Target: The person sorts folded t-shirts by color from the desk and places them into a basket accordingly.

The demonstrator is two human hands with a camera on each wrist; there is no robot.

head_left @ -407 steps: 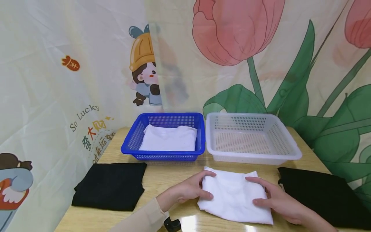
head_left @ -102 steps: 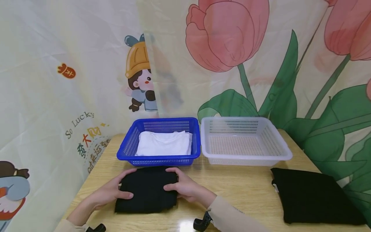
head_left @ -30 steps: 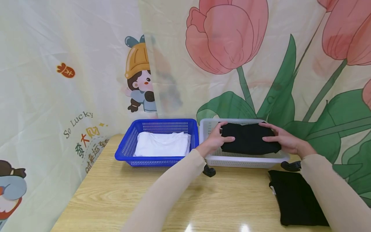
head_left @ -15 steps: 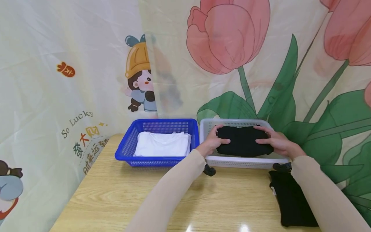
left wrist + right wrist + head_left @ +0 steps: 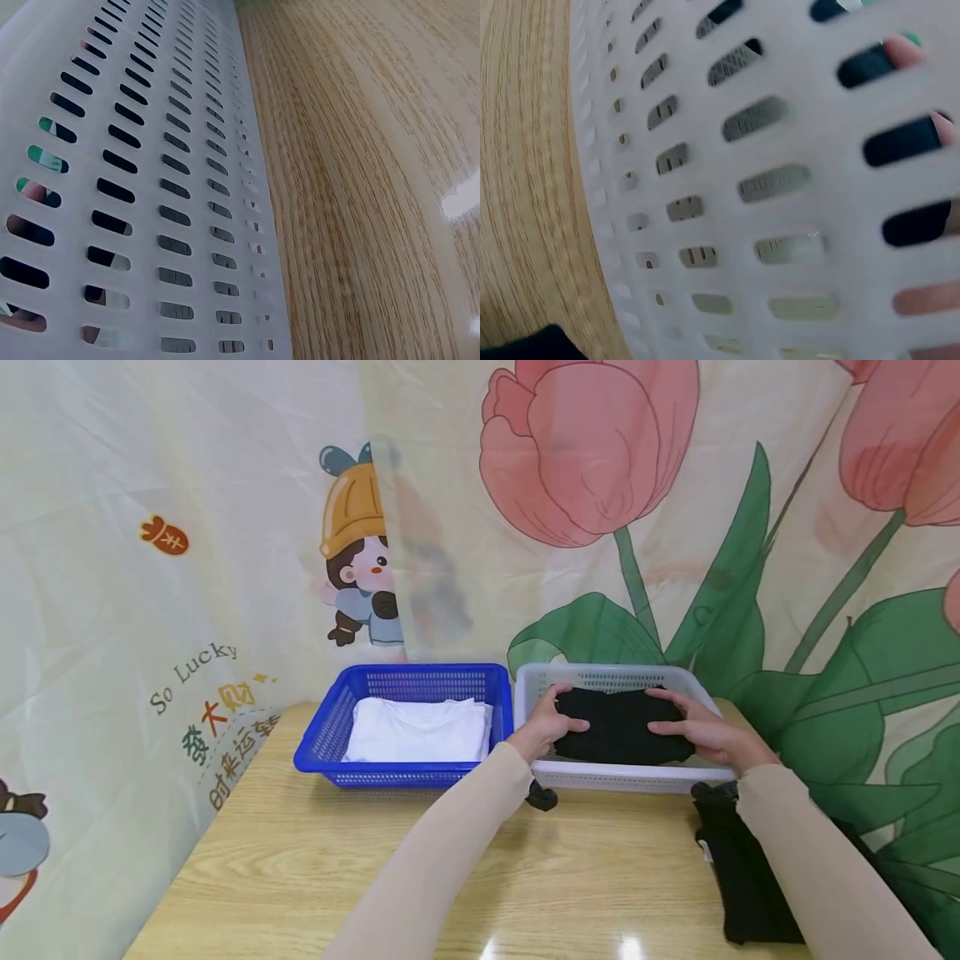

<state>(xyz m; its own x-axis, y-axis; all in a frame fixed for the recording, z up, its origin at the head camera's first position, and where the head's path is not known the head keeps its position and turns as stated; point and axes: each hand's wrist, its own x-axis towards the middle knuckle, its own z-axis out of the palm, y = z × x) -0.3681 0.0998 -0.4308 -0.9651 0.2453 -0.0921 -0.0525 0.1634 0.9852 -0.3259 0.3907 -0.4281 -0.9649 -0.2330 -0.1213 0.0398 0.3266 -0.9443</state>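
A folded black garment sits inside the white slotted basket at the back right, held at both ends. My left hand grips its left end, thumb on top and the other fingers at the far edge and underneath. At the right end my right hand pinches it the same way. Both wrist views are mostly filled by the basket wall; in the right wrist view, parts of the hand and dark cloth show through the slots. Another folded black garment lies at the front right, partly behind the right sleeve.
A blue basket stands left of the white one, holding folded white shirts. The wooden table extends in front of both. A printed curtain hangs close behind the baskets.
The white shirt from the front went into the blue basket. The left black garment was picked up, carried right into the white basket, then shifted slightly left and lower there.
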